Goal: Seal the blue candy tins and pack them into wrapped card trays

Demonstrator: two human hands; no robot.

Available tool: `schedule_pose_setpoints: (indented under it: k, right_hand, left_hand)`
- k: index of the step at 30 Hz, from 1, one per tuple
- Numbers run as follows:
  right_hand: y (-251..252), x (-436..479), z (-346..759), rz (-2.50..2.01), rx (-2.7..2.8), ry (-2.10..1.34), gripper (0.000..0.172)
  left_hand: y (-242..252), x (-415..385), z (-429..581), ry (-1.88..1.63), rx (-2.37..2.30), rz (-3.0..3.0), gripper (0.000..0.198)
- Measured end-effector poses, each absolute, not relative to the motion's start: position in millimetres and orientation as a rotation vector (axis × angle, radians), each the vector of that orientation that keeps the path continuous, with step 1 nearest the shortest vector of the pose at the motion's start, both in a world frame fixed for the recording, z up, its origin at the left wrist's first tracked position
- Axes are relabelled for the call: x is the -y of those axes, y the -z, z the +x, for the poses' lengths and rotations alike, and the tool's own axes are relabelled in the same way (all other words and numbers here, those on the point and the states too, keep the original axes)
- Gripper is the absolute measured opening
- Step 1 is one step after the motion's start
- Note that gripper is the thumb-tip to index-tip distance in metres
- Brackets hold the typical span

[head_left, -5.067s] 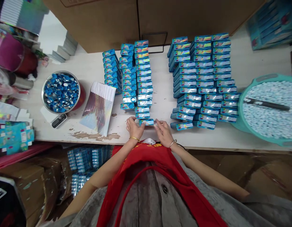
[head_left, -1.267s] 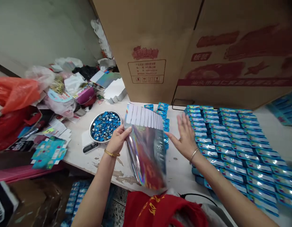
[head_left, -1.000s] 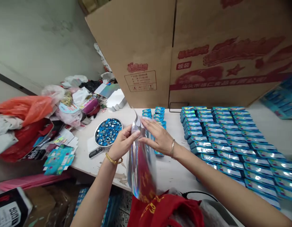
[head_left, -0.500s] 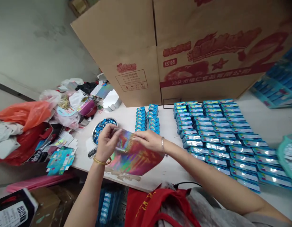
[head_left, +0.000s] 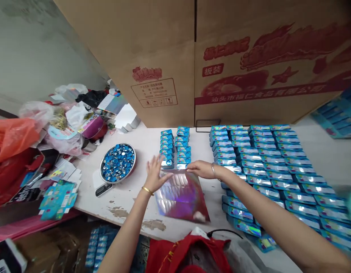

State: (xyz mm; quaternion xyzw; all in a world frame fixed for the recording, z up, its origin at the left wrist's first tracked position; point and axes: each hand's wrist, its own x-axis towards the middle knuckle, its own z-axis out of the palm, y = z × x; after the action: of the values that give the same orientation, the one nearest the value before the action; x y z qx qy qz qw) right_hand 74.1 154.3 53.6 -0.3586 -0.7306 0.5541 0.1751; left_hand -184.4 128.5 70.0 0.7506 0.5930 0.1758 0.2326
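Note:
A shiny holographic sheet (head_left: 196, 201), with rows of pale, clear-looking bumps across its left part, lies on the table in front of me. My left hand (head_left: 156, 176) is at its upper left corner, fingers spread, with the thumb over the edge. My right hand (head_left: 203, 169) is at the upper right corner, its fingers closed together on the sheet's edge; the exact grip is partly hidden. Just beyond the sheet stand two short columns of small blue boxes (head_left: 166, 147). Left of my left hand sits a metal bowl (head_left: 134, 163) filled with blue and silver discs.
Many blue boxes (head_left: 273, 168) stand in rows on the right. A large cardboard carton (head_left: 161, 38) rises behind the table. A dark-screened device (head_left: 103, 189) lies by the bowl. Flattened blue cartons (head_left: 58, 199) and bags (head_left: 13, 136) crowd the left.
The sheet has gone from raised in both hands to lying on the table. My left hand has let go and spread its fingers. The view has shifted, uncovering the bowl.

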Motion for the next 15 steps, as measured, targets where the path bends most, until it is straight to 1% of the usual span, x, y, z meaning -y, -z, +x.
schedule_pose_setpoints:
  k: [2, 3, 7, 10, 12, 15]
  right_hand:
    - [-45, -172, 67, -1.082, 1.976, -1.542, 0.035]
    - [-40, -181, 65, -1.144, 1.88, -1.508, 0.036]
    - [-6, -215, 59, -1.272, 1.335, -1.45, 0.043]
    - [26, -235, 59, -1.324, 1.075, -1.446, 0.046]
    - [43, -246, 60, -1.396, 1.018, -1.431, 0.044]
    - [59, -258, 61, -1.445, 1.054, -1.409, 0.039]
  left_hand:
    - [-63, -151, -174, -0.294, -1.367, 2.091, 0.029]
    - [-60, -164, -170, -0.254, -1.305, 2.066, 0.025]
    - [-41, -223, -158, -0.248, -1.363, 1.997, 0.022]
    - [-22, -256, -145, -0.179, -1.483, 2.066, 0.017]
    - [-9, -269, -133, -0.139, -1.562, 2.186, 0.023]
    - [6, -281, -113, -0.209, -1.547, 2.332, 0.035]
